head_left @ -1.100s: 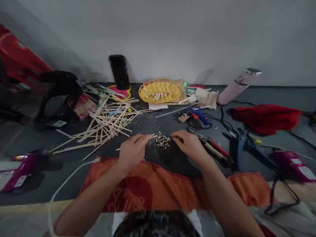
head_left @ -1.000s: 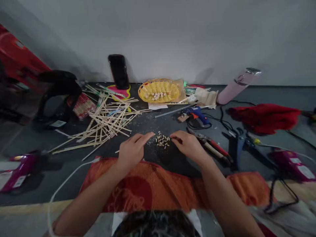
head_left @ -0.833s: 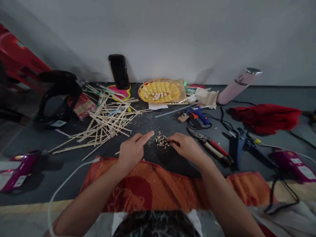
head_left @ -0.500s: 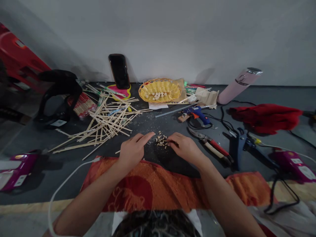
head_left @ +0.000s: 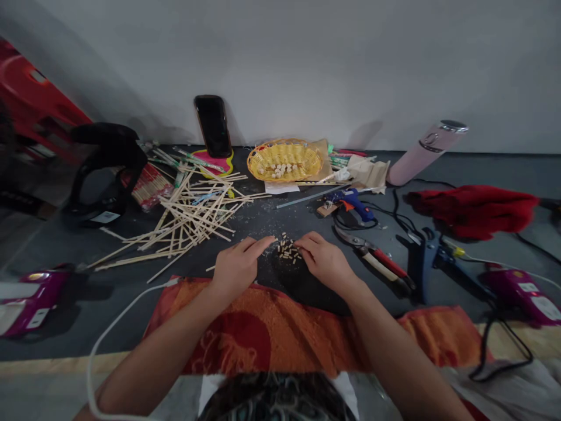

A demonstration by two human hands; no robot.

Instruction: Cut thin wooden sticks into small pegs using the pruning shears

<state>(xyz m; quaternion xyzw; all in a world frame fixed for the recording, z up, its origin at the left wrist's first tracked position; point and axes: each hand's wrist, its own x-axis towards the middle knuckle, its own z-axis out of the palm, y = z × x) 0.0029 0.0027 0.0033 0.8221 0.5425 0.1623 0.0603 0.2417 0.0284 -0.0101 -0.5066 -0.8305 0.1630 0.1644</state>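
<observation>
Several short cut pieces of wooden stick (head_left: 287, 250) lie in a small pile on the dark table, between my two hands. My left hand (head_left: 237, 264) is just left of the pile, thumb and forefinger pressed together and pointing at it. A tiny pale bit shows at those fingertips, too small to name. Over the right edge of the pile is my right hand (head_left: 323, 257), its fingers loosely bent and slightly apart, tips at the pieces. Farther back, a yellow woven basket (head_left: 263, 156) holds several small pale pieces.
Long thin sticks (head_left: 193, 210) are heaped at the left. Pruning shears (head_left: 377, 257), a blue glue gun (head_left: 357, 204) and a blue-handled tool (head_left: 427, 263) lie at the right. A pink bottle (head_left: 421, 155) and phone (head_left: 213, 126) stand behind. An orange towel (head_left: 298, 333) covers the near edge.
My right hand has shifted slightly left and up onto the pile's edge, and its fingers have loosened. My left hand keeps nearly the same place and pinch.
</observation>
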